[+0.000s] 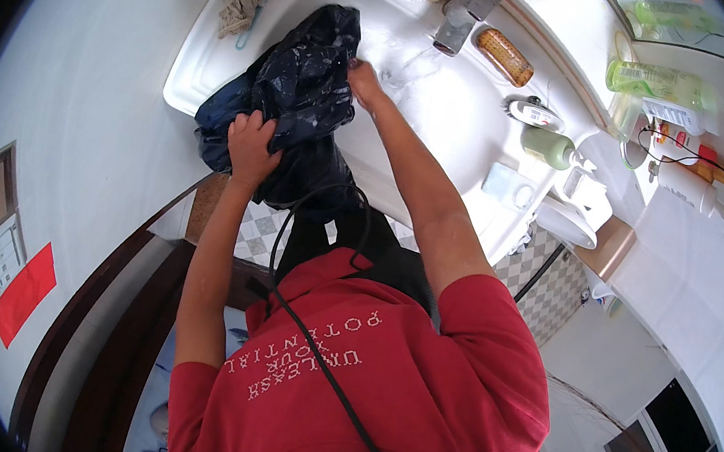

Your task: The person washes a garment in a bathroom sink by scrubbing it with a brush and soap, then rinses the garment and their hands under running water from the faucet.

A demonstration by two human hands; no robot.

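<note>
A wet, dark navy garment (308,70) with white suds on it lies bunched over the left part of the white sink (184,84), its lower folds hanging over the front edge. My left hand (251,146) grips its near left side, fingers curled into the cloth. Higher up, my right hand (364,83) pinches the garment's right edge, with the fingertips partly hidden. Water runs from the grey faucet (465,18) into the basin, just beyond my right hand.
A wet beige cloth (246,4) and a light-blue toothbrush-like stick (243,37) lie at the sink's far left. Along the right rim are an amber bottle (504,56), a white brush (536,115) and a green bottle (548,148). A black cable (314,345) hangs down my front.
</note>
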